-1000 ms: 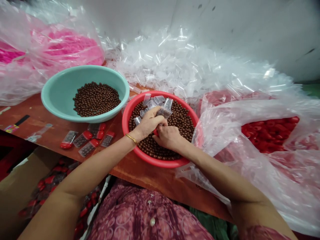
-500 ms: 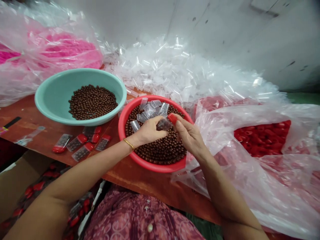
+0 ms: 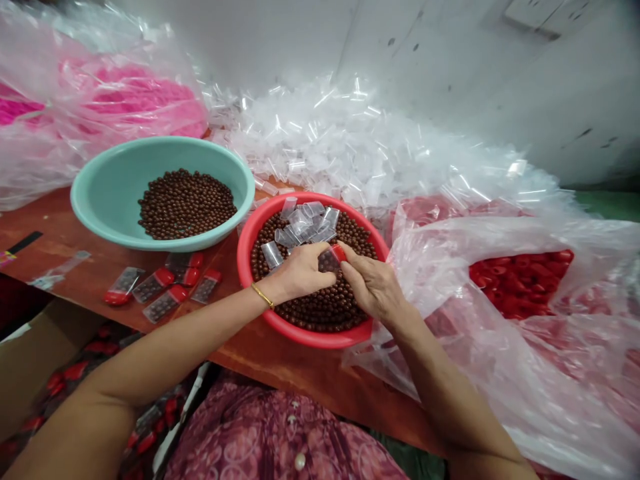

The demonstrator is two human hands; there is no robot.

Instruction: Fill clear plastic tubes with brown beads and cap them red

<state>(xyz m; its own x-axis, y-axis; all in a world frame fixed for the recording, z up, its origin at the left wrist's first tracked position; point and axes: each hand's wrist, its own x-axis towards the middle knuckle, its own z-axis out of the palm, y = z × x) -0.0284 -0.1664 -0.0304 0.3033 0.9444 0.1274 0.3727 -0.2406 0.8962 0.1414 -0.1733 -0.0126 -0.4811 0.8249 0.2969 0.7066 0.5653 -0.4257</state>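
Note:
Over the red basin (image 3: 245, 250), my left hand (image 3: 303, 272) is closed around a clear plastic container (image 3: 328, 261) filled with brown balls. My right hand (image 3: 373, 279) pinches the red cap (image 3: 339, 252), which sits on the container's right end. Brown balls (image 3: 320, 313) fill the basin beneath both hands. Several empty clear containers (image 3: 305, 222) lie on the balls just beyond my fingers. Whether the cap is fully seated, I cannot tell.
A teal basin (image 3: 103, 213) with brown balls stands left. Several capped containers (image 3: 165, 303) lie before it, above a box (image 3: 45, 340) of more. Clear containers (image 3: 345, 140) are heaped behind. An open bag (image 3: 450, 333) of red caps (image 3: 520, 280) lies right, a pink-filled bag (image 3: 135, 100) back left.
The red cap has gone from tilted at the container's end to sitting against it. My right hand has moved slightly down and closer to my left.

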